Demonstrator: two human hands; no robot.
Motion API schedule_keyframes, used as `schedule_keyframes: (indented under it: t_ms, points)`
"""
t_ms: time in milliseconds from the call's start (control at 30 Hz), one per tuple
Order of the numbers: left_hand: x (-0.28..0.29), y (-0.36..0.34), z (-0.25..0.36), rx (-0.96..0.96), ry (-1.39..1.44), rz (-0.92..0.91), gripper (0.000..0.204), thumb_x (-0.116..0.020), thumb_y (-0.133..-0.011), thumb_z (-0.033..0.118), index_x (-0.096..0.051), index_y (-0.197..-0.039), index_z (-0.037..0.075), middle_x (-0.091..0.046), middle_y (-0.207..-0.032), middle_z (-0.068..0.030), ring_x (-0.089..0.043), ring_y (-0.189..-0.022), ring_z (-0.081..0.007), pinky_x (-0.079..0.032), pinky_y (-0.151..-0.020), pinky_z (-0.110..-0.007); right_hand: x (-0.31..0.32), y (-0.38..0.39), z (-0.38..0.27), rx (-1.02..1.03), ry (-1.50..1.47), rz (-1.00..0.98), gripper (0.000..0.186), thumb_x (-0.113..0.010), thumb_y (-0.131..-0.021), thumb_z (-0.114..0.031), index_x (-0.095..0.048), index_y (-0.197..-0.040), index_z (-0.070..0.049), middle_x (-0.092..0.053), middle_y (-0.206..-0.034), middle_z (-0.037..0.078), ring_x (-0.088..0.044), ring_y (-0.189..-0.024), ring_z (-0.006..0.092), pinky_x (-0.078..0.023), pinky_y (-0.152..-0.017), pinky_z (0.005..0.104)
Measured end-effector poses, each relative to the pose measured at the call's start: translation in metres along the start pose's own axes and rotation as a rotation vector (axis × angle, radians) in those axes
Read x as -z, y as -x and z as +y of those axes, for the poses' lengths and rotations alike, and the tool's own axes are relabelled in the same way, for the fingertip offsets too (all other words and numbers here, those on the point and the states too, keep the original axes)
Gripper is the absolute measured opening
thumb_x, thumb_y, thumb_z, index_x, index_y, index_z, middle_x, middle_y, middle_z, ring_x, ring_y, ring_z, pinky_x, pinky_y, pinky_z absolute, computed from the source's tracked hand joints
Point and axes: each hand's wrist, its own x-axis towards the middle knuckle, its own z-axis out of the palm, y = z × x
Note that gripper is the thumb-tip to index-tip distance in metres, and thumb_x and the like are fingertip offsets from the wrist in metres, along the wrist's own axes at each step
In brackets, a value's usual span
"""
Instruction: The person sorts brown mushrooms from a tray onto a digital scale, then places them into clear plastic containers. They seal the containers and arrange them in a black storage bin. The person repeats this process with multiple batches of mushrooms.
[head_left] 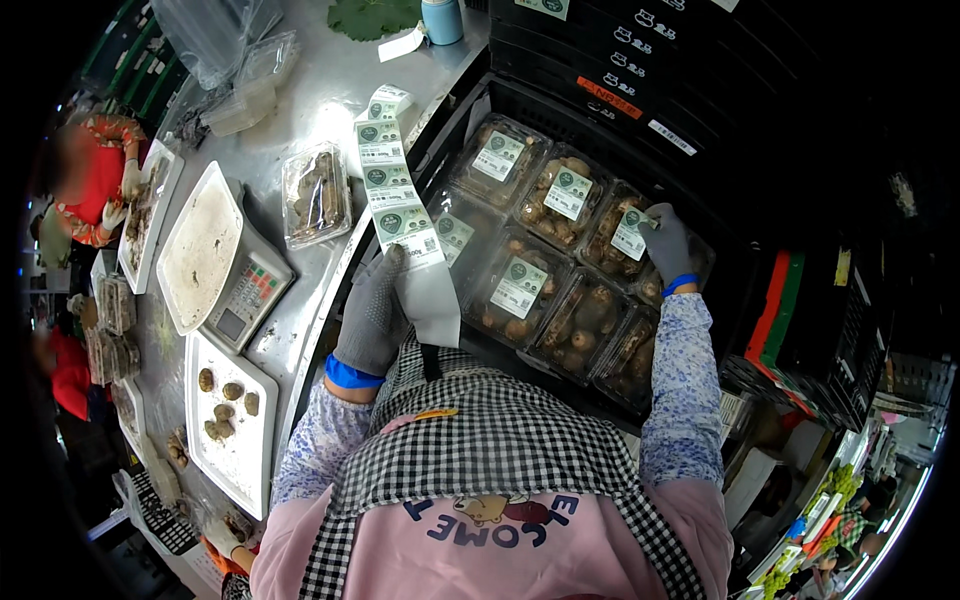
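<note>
A scale [248, 298], labelled produce boxes [517, 288] and stacked crates [812, 335] mark a packing workplace.

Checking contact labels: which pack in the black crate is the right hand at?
Far row, third from the left: the clear pack. It alone has the right hand with fingertips at its label.

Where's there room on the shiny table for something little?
Bare metal shows between the green leaf, the label strip, clear tubs and the filled pack. The black crate is crowded with packs, the right hand reaching over them.
</note>
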Motion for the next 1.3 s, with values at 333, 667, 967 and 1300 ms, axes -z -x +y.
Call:
schedule_keyframes:
  t_ms: [333, 667, 967, 1300]
  points:
    - [-0.008, -0.001, -0.003, 0.017, -0.051, -0.068, 0.04, -0.051, -0.105, 0.028, -0.053, -0.13, -0.004, -0.067, -0.114, -0.0135, -0.069, -0.097, -0.0193, -0.059, -0.082, -0.03, -0.004, 0.014, -0.04, -0.074, 0.7, 0.14, 0.046, -0.069, -0.089, -0.026, -0.052, -0.124, -0.002, -0.061, -0.115, 0.021, -0.06, -0.107, 0.0356, -0.052, -0.085, 0.0472]
    - [-0.022, 0.016, -0.01, 0.138, -0.258, -0.237, 0.035, -0.056, -0.102, 0.018, -0.055, -0.13, -0.004, -0.067, -0.12, -0.0131, -0.068, -0.103, -0.0194, -0.056, -0.09, -0.031, -0.03, 0.129, -0.229, 0.095, -0.725, -0.721, 0.034, -0.068, -0.094, -0.028, -0.065, -0.116, -0.002, -0.067, -0.099, 0.01, -0.063, -0.09, 0.0153, -0.051, -0.076, 0.0325]
    - [-0.026, 0.008, 0.006, 0.179, -0.296, -0.128, 0.039, -0.061, -0.1, 0.029, -0.059, -0.119, -0.005, -0.07, -0.105, -0.0135, -0.072, -0.085, -0.0193, -0.061, -0.073, -0.031, -0.026, 0.152, -0.226, 0.56, -0.133, -0.219, 0.033, -0.075, -0.085, -0.022, -0.064, -0.112, -0.007, -0.06, -0.111, 0.01, -0.058, -0.102, 0.0297, -0.048, -0.088, 0.0402]
    - [-0.006, 0.002, -0.04, 0.077, -0.721, -0.409, 0.045, -0.059, -0.1, 0.041, -0.062, -0.113, -0.002, -0.068, -0.093, -0.0048, -0.066, -0.075, -0.0096, -0.055, -0.06, -0.025, -0.022, 0.144, -0.217, 0.966, 0.139, -0.077, 0.024, -0.073, -0.08, -0.014, -0.059, -0.099, -0.01, -0.057, -0.109, 0.007, -0.053, -0.112, 0.0293, -0.045, -0.093, 0.0463]
